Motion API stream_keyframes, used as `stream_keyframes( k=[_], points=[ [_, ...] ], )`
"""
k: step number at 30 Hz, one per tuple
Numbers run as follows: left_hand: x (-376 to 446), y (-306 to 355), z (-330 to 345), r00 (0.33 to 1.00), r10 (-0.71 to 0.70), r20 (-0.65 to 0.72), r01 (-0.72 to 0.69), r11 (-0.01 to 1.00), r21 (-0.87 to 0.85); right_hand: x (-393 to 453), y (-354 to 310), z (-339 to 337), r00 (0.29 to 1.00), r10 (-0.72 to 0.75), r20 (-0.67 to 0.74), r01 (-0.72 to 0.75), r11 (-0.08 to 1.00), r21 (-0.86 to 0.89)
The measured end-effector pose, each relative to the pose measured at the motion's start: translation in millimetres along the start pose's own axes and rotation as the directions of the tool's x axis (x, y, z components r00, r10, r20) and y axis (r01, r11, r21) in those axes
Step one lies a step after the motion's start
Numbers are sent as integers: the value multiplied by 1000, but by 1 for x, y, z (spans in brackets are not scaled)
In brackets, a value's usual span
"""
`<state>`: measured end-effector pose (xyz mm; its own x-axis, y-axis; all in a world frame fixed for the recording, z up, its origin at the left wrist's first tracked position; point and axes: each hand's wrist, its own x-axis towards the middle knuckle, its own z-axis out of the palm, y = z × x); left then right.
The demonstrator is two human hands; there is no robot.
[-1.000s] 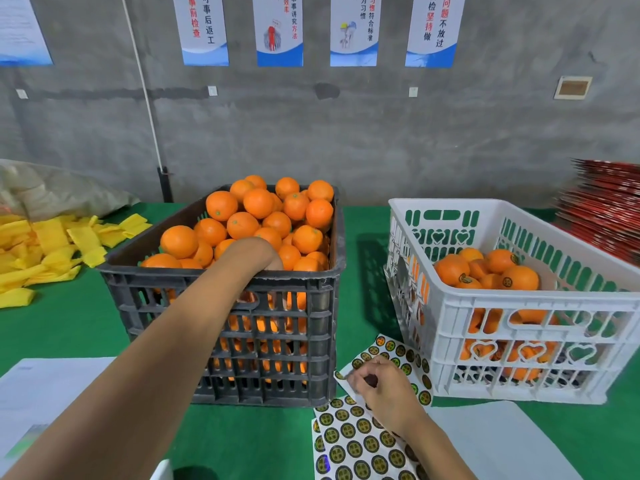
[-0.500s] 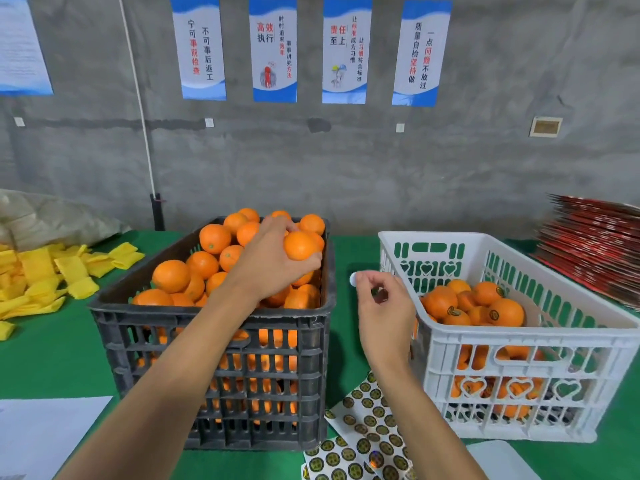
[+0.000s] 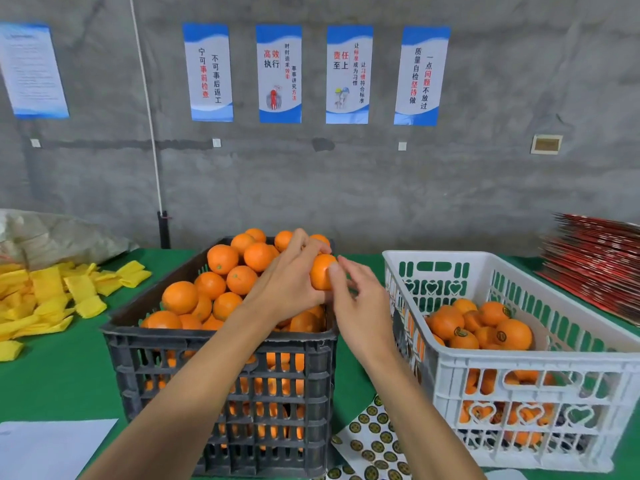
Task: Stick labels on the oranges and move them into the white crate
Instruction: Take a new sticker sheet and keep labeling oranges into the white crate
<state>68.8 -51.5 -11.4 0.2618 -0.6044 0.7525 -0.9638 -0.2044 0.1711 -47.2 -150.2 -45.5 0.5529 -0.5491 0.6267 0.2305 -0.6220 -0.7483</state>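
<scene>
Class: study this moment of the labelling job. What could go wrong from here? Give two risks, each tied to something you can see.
1. The left hand holds the orange above the heaped dark crate while the right hand presses on it; it might slip.
2. The thumb hides the label, so it may sit creased or loose.

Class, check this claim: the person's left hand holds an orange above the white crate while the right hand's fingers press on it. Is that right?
Not quite. The head view shows the left hand holding the orange above the dark crate, not the white crate. The rest stands: the right hand has a fingertip against that orange.
</scene>
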Motion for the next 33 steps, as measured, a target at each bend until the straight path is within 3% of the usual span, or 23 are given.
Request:
stream_keyframes(
  k=[2,3,4,5,7,8,10,11,12,13,15,16,18,22,25,27,30,33],
  points=[
    [7,5,6,997,80,-13,-80,996,51,0,3,0,995,90,52,-83,990,-116],
    [13,9,10,992,124,-10,-123,990,75,2,4,-2,986,166,13,-165,985,-51],
    [17,15,16,986,164,12,-164,983,82,6,4,-7,962,268,-44,-261,958,122],
    [21,20,22,979,197,47,-199,978,57,11,6,-11,907,417,-65,-362,848,388],
    [29,24,34,976,204,79,-200,978,-57,18,7,-23,779,627,21,-376,441,815],
    [31,22,40,986,156,66,-148,983,-109,20,10,-29,746,665,38,-321,309,895],
    [34,6,44,992,-76,103,91,985,-145,22,16,-39,705,709,-15,-223,241,945],
    [34,-8,44,946,-236,222,262,960,-99,21,20,-42,691,721,-50,-192,250,949],
    [31,-19,44,840,-381,385,407,913,15,21,23,-45,686,725,-68,-181,261,948],
    [28,-28,44,690,-478,543,475,866,158,21,25,-46,689,720,-79,-185,280,942],
    [25,-33,46,396,-553,733,444,814,375,18,32,-45,725,682,-97,-216,358,908],
    [26,-30,48,322,-559,764,405,811,423,15,35,-41,752,651,-104,-240,416,877],
    [29,-24,55,273,-575,771,388,800,459,5,41,-31,795,598,-102,-275,505,818],
    [31,-25,61,171,-620,765,324,769,551,-16,54,-18,808,587,-47,-343,535,772],
    [28,-33,58,192,-689,699,185,724,664,-33,69,-10,806,592,5,-420,565,710],
    [24,-37,54,197,-716,670,141,697,703,-49,80,-9,773,631,58,-485,530,695],
    [22,-37,52,157,-722,674,211,691,691,-74,99,-14,722,683,112,-584,514,629],
    [24,-27,52,146,-703,696,239,708,665,-103,119,-20,734,670,110,-652,650,391]
  ],
)
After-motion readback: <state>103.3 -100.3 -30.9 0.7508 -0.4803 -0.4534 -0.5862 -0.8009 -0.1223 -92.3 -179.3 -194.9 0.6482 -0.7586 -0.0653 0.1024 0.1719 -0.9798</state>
